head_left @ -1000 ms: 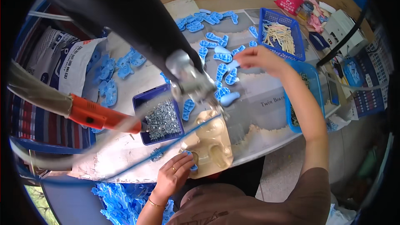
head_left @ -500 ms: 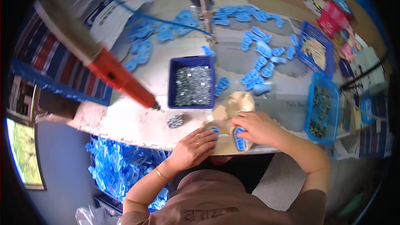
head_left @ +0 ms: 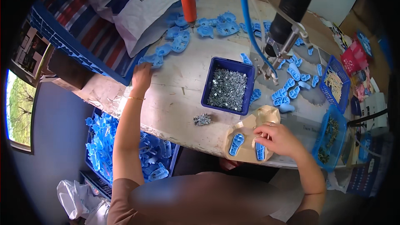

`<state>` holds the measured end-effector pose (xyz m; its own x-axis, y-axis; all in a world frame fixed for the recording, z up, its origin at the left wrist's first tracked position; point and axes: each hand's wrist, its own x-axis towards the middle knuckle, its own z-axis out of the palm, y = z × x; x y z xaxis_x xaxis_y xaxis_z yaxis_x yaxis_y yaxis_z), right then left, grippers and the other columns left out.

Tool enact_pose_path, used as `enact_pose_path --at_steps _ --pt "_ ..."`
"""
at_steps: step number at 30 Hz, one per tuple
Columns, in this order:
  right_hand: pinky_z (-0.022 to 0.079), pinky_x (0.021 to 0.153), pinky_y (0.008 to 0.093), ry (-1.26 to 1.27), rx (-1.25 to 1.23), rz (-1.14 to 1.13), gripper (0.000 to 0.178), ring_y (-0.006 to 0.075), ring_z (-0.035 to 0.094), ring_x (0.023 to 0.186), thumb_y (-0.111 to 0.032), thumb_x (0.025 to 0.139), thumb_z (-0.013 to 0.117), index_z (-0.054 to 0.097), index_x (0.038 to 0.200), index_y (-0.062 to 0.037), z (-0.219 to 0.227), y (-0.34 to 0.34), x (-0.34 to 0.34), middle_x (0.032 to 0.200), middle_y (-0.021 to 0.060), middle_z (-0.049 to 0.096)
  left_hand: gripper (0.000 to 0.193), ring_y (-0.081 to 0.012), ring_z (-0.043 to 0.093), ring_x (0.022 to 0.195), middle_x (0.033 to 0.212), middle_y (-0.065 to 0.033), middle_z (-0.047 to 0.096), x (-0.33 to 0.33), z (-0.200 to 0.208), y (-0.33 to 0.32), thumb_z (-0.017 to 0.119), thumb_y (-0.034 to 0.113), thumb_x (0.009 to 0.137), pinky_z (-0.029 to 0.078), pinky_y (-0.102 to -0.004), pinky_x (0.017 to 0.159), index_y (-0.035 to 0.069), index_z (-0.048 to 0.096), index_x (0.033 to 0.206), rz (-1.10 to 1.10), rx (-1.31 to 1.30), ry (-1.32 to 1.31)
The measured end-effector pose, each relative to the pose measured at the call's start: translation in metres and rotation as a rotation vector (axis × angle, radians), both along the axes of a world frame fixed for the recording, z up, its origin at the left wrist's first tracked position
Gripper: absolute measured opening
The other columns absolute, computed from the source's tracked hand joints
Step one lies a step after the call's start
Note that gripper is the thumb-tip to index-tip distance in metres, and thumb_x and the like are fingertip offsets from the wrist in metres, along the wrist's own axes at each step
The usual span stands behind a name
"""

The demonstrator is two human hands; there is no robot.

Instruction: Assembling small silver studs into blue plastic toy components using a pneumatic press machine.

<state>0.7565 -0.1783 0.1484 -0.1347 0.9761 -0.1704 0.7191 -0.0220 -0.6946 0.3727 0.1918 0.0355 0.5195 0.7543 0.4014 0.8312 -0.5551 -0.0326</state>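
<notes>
My left hand [head_left: 142, 76] is stretched out to the far left, its fingers closed at the edge of a curved blue plastic part [head_left: 153, 61] beside the blue crate. My right hand [head_left: 278, 137] rests over a beige moulded holder [head_left: 246, 126] at the table's front edge. Its fingers are pinched together above the right-hand blue sole-shaped piece [head_left: 260, 151]; a small pale bit shows at the fingertips, too small to name. Another blue sole-shaped piece [head_left: 236, 144] lies in the holder's left recess, uncovered.
A dark blue bin of small metal screws [head_left: 228, 87] stands mid-table, with a small screw pile [head_left: 202, 119] in front. An orange-red powered screwdriver [head_left: 187, 0] hangs at the back; a black tool [head_left: 291, 8] hangs nearer. A light-blue tray [head_left: 329, 141] stands at right.
My left hand has left the holder and reached far left to the blue parts. My right hand stays at the holder. The orange-red screwdriver now hangs farther back, and the view has shifted.
</notes>
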Motion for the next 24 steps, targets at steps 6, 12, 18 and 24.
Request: enact_pose_path --at_steps 6,12,18,24 --pt "0.052 0.067 0.0296 0.089 0.023 -0.182 0.017 0.0185 0.067 0.075 -0.013 0.087 0.068 0.067 0.099 -0.0018 0.006 -0.017 0.012 0.086 0.0099 0.067 0.022 -0.0259 0.057 0.090 0.092 -0.0057 0.058 0.050 0.046 -0.117 0.063 0.011 0.085 0.048 -0.0380 0.075 0.009 0.061 0.107 -0.324 0.065 -0.068" --pt "0.048 0.063 0.0259 0.114 0.121 -0.293 0.011 0.0131 0.062 0.071 -0.005 0.087 0.067 0.068 0.097 0.0002 0.033 -0.028 0.013 0.084 0.0074 0.066 0.045 -0.0171 0.060 0.083 0.095 0.0005 0.061 0.091 0.086 -0.263 0.066 0.007 0.074 0.051 -0.0314 0.072 0.014 0.066 0.119 -0.831 -0.076 -0.082" --pt "0.048 0.062 0.0279 0.025 0.277 -0.311 0.010 0.0168 0.062 0.069 -0.007 0.087 0.067 0.068 0.095 -0.0012 0.039 -0.043 -0.009 0.083 0.0090 0.066 0.049 -0.0175 0.060 0.087 0.100 -0.0014 0.060 0.164 0.074 -0.298 0.058 0.011 0.076 0.051 -0.0329 0.080 0.011 0.063 0.124 -1.004 -0.214 -0.109" --pt "0.052 0.072 0.0344 -0.135 0.385 -0.158 0.022 0.0258 0.063 0.082 -0.009 0.081 0.070 0.065 0.102 -0.0045 -0.008 -0.045 -0.032 0.092 0.0071 0.064 0.066 -0.0350 0.050 0.121 0.132 -0.0142 0.054 0.156 0.063 -0.296 0.079 0.013 0.069 0.040 -0.0457 0.104 0.004 0.053 0.128 -0.848 -0.351 -0.362"
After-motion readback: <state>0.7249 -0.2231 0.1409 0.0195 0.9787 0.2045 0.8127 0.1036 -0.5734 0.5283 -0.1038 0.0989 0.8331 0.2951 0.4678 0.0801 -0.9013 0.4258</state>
